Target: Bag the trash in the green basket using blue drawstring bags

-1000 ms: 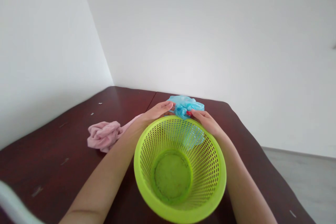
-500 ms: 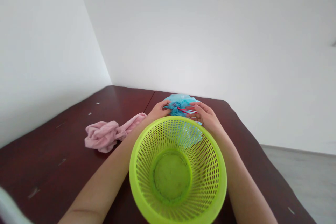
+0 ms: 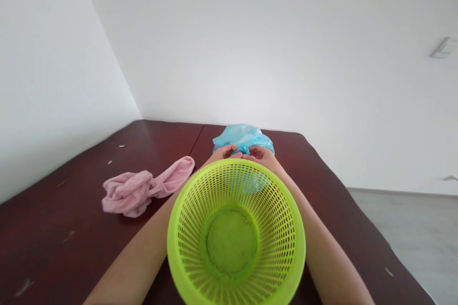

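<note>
A: What is differing from half a second ago?
B: The right hand (image 3: pixel 264 156) is now sitting closer to the left hand (image 3: pixel 219 154). The red tie (image 3: pixel 255 154), then stretching in long strands, is now showing only as a small patch at the right fingers.
A: State of the hands?
B: The left is curling nearly closed, pinching the neck of the bag (image 3: pixel 243 134). The right is curling at the same neck; whether it is gripping tie, bag or both, I cannot tell.
A: Containers?
B: The bag is lying on the far part of the table (image 3: pixel 50 214); its contents are staying hidden. The basket (image 3: pixel 172 243) is standing nearer, its base showing bare.
A: Bag condition?
B: Translucent blue, it is puffing out beyond its gathered neck. A pink cloth (image 3: pixel 129 193) is lying crumpled to the left.
</note>
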The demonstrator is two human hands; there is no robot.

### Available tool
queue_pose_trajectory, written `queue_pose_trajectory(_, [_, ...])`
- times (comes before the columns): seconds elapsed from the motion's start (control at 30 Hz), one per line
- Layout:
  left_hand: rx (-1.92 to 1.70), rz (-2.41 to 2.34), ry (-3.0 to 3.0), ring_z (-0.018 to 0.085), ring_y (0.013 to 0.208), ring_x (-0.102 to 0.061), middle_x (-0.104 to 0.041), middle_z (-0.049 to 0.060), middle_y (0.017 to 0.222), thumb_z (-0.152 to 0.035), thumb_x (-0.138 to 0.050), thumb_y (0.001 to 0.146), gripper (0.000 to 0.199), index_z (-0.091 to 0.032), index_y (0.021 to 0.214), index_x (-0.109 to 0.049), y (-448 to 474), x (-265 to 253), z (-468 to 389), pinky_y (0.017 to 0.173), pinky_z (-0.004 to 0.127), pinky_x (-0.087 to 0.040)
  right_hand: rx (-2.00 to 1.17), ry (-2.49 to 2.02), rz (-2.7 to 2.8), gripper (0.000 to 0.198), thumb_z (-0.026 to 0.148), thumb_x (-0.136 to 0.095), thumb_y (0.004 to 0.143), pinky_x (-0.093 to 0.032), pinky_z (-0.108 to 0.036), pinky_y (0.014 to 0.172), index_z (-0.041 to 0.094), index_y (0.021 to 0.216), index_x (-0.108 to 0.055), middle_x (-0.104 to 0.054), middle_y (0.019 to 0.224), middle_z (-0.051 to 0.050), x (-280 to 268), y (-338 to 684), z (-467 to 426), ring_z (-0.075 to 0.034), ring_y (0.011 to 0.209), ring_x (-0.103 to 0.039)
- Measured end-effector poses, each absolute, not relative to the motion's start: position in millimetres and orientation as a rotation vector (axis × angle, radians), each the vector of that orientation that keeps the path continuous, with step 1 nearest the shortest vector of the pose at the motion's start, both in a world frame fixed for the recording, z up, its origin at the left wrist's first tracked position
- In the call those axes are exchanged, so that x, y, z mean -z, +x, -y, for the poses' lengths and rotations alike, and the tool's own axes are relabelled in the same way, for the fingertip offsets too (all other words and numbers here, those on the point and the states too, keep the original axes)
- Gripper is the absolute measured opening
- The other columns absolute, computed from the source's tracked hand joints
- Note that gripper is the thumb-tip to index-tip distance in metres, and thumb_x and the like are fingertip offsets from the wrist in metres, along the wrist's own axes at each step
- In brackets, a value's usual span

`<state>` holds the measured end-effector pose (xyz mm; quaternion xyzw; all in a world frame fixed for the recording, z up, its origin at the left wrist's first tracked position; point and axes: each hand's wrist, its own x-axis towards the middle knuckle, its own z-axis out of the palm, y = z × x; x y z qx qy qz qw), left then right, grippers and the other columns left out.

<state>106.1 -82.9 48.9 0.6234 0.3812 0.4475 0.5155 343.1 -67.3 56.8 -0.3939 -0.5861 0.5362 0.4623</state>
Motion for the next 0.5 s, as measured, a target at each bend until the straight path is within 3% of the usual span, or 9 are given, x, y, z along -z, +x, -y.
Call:
queue_pose_trajectory(0.17, [-1.085,-0.981,1.534,0.026,0.087,-0.076,-0.082,0.008,0.098,-0.077,-0.101,0.074,0.068,-0.021,0.1,-0.073,103.5,-51.8,77.1,0.08,0.038,-0.06,-1.26,-0.987,1.425,0.056,0.065,-0.109,0.068,-0.049,-0.035,0.065,0.026,0.085,-0.073,-0.075,0.079,0.0,-54.5,347.1,63.9,-0.016,0.066,-0.06])
queue_pose_trajectory(0.3, [-1.119,-1.16,1.722,0.023,0.087,-0.072,-0.082,0.004,0.101,-0.062,-0.1,0.085,0.048,-0.022,0.104,-0.08,89.5,-61.5,80.9,0.079,0.034,-0.054,-1.204,-0.938,1.433,0.051,0.064,-0.102,0.08,-0.039,-0.034,0.057,0.028,0.089,-0.067,-0.069,0.076,0.003,-60.9,349.0,69.2,-0.014,0.057,-0.05])
queue_pose_trajectory(0.37, [-1.128,-1.221,1.856,0.022,0.086,-0.068,-0.079,0.003,0.103,-0.053,-0.1,0.086,0.038,-0.024,0.101,-0.081,84.3,-64.1,82.3,0.079,0.034,-0.051,-1.18,-0.892,1.443,0.051,0.063,-0.101,0.082,-0.041,-0.034,0.058,0.029,0.091,-0.064,-0.069,0.079,0.003,-64.1,345.4,72.7,-0.014,0.059,-0.052])
queue_pose_trajectory(0.5, [-1.069,-1.086,1.866,0.02,0.082,-0.062,-0.074,0.0,0.097,-0.039,-0.105,0.073,0.037,-0.023,0.094,-0.079,85.0,-60.0,80.5,0.078,0.033,-0.048,-1.166,-0.825,1.464,0.051,0.062,-0.102,0.082,-0.054,-0.034,0.071,0.029,0.096,-0.065,-0.074,0.086,0.002,-66.2,338.3,76.4,-0.018,0.076,-0.066])
